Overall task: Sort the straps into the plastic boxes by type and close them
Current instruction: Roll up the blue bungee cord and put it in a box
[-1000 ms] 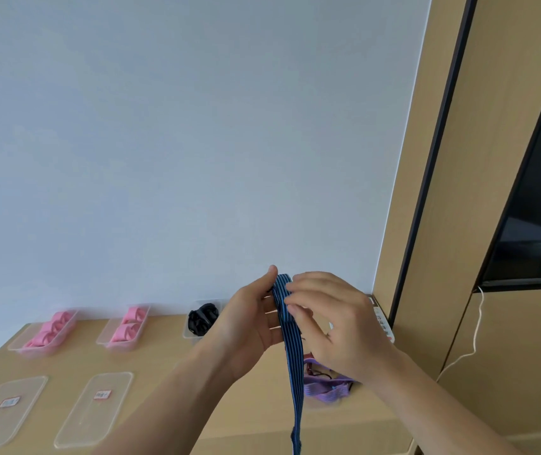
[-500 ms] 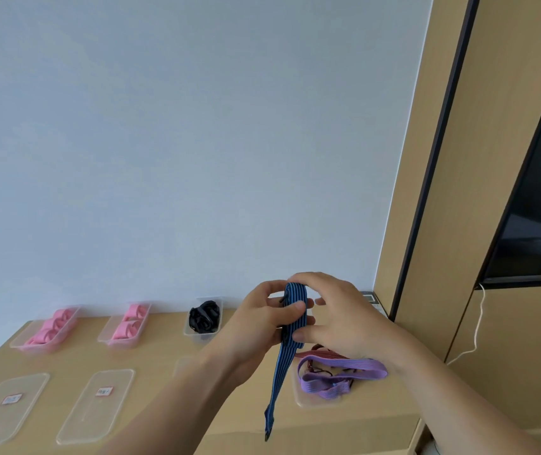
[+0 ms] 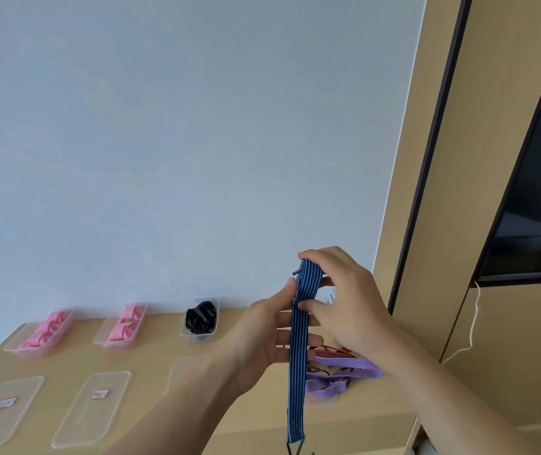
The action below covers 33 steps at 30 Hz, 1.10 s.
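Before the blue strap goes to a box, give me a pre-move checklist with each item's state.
1. Blue strap gripped: ok, left hand and right hand both hold its folded top.
2. Strap rolled up: not ok, a long tail hangs down.
3. Boxes open: ok, left pink box, second pink box and black-strap box stand lidless.
4. Box for blue straps: cannot tell, none in view.
5. Loose straps cleared: not ok, purple strap and red strap lie unsorted.

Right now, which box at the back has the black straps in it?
The rightmost box in the back row holds the black straps. The left box and the middle box hold pink straps instead.
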{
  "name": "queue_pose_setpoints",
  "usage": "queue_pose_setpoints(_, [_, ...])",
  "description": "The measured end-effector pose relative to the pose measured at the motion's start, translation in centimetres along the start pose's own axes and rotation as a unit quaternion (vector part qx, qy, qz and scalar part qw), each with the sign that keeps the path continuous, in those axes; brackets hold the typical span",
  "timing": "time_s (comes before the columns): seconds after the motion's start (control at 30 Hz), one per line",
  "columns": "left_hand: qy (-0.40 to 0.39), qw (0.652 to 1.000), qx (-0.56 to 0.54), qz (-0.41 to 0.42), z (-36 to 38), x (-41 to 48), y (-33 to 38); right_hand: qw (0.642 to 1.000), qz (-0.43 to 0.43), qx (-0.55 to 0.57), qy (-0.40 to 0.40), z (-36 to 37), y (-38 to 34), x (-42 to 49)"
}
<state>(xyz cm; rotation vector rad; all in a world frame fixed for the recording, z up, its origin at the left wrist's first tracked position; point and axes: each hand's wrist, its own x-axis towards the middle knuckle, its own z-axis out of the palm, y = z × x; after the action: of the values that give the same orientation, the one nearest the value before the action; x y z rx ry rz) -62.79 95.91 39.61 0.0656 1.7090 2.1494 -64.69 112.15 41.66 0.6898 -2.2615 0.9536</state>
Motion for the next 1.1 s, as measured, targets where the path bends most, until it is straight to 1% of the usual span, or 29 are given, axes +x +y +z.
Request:
queue_pose_setpoints(0.13, [0.003, 0.999, 0.036, -0.020, 0.0, -0.1, 0.1, 0.998, -0.044, -0.029, 0.040, 0.5, 0.0, -0.6])
queue_pose_setpoints(0.2, [-0.002, 1.000, 0.016, -0.024, -0.1, -0.1, 0.2, 0.997, -0.056, -0.035, 0.051, 0.8, -0.2, -0.9])
queue_pose_setpoints(0.3, [0.003, 1.000, -0.013, -0.023, -0.5, -0.1, 0.4, 0.994, -0.091, -0.039, 0.040, 1.0, -0.5, -1.3])
queue_pose_setpoints(0.43, [0.030, 0.999, -0.037, -0.002, -0.9, -0.2, 0.7, 0.991, -0.129, -0.024, 0.038, 1.1, -0.8, -1.7])
queue_pose_setpoints(0.6, [0.023, 0.998, -0.053, 0.027, -1.5, -0.5, 1.3, 0.989, -0.145, 0.004, 0.039, 1.6, -0.8, -2.4])
queue_pose_setpoints(0.7, [0.028, 0.998, -0.052, 0.038, -1.8, -0.4, 1.6, 0.986, -0.161, -0.010, 0.050, 2.0, -0.7, -2.9])
queue_pose_setpoints(0.8, [0.025, 0.998, -0.035, 0.056, -2.2, -0.4, 1.8, 0.985, -0.168, -0.018, 0.041, 2.3, -0.8, -3.4])
queue_pose_setpoints(0.87, [0.019, 0.997, -0.024, 0.064, -2.3, -0.5, 1.6, 0.988, -0.151, -0.001, 0.039, 2.1, -1.1, -3.3])
queue_pose_setpoints(0.97, [0.009, 0.997, 0.004, 0.080, -2.2, -0.6, 1.3, 0.993, -0.085, 0.050, 0.057, 1.3, -1.5, -2.7])
queue_pose_setpoints(1.03, [0.002, 0.996, 0.018, 0.091, -1.9, -0.6, 1.0, 0.995, -0.049, 0.053, 0.065, 0.9, -1.5, -2.5])
queue_pose_setpoints(1.1, [-0.006, 0.994, 0.030, 0.103, -1.7, -0.7, 0.9, 0.997, -0.014, 0.052, 0.048, 0.9, -1.5, -2.5])
